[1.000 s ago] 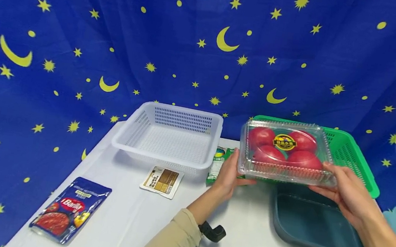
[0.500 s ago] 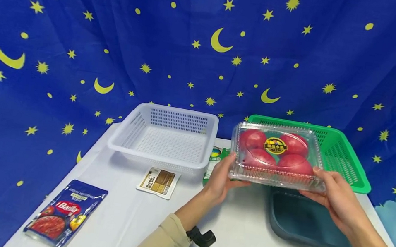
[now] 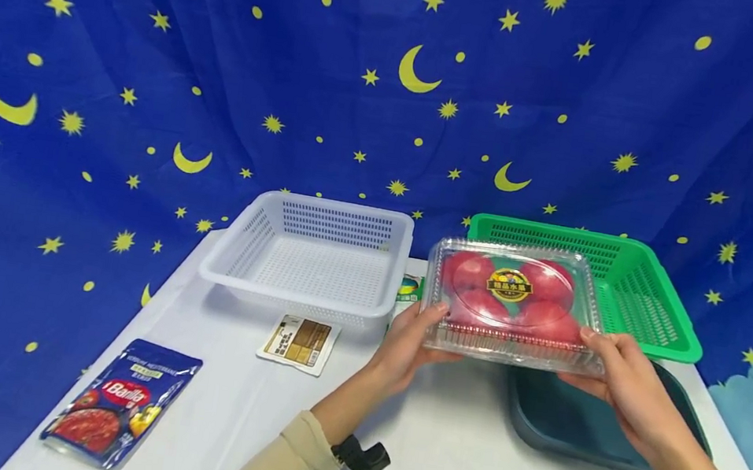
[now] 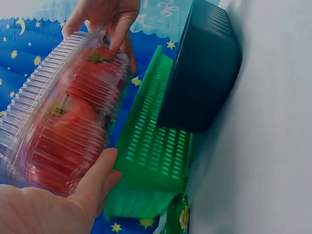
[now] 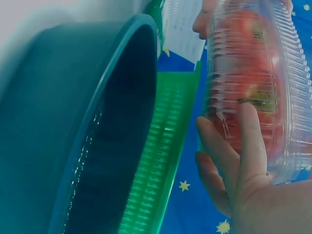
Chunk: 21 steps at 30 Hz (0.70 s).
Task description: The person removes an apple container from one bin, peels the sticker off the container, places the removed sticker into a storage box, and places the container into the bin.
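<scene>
Both hands hold a clear plastic clamshell box (image 3: 511,350) of red tomatoes (image 3: 481,308) up above the table. A black and gold label sits on its lid. My left hand (image 3: 404,342) grips the left end, thumb on the near corner and fingers underneath. At the opposite end, my right hand (image 3: 634,392) pinches the box between thumb and fingers. Green stems show through the side of the box (image 5: 273,161) in the right wrist view. Behind the box is a green basket (image 3: 654,295), partly covered by it. A dark teal basin (image 3: 593,430) lies below the right hand.
A white basket (image 3: 315,270) stands at the back, left of centre. In front of it lies a small white and brown packet (image 3: 300,342). A blue Barilla pouch (image 3: 122,402) is at the table's left edge. A green packet (image 3: 410,287) peeks out behind the left hand.
Both hands have brought the tomato box left and closer to me, uncovering more of the green basket. The green packet is now more hidden behind the box and left hand.
</scene>
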Motion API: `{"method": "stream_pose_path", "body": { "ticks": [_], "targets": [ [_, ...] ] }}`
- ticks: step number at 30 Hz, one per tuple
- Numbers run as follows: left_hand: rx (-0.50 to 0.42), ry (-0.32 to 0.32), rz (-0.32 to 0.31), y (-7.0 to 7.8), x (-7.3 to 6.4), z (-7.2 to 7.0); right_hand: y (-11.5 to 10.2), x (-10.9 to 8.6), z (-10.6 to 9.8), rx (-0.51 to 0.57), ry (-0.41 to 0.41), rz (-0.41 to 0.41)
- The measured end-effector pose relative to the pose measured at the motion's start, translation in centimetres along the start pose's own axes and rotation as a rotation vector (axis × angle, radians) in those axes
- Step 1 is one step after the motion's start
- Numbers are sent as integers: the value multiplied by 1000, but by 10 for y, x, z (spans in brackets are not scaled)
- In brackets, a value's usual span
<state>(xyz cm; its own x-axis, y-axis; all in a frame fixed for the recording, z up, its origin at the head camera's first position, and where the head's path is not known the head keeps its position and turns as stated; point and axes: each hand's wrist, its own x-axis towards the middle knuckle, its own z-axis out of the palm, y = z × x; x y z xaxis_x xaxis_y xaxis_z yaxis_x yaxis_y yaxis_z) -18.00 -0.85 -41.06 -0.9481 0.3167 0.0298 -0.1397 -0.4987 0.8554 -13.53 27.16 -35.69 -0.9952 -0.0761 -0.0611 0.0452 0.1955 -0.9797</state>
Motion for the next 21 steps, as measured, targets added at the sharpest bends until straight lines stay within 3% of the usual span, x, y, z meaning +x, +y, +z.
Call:
{"method": "stream_pose_path", "body": {
  "ticks": [12, 21],
  "targets": [
    [18, -44, -18, 7, -22, -9, 3, -14, 13, -92, -5, 33],
    [57, -73, -23, 4, -38, -13, 13, -27, 14, -119, -1, -21]
  ]
}}
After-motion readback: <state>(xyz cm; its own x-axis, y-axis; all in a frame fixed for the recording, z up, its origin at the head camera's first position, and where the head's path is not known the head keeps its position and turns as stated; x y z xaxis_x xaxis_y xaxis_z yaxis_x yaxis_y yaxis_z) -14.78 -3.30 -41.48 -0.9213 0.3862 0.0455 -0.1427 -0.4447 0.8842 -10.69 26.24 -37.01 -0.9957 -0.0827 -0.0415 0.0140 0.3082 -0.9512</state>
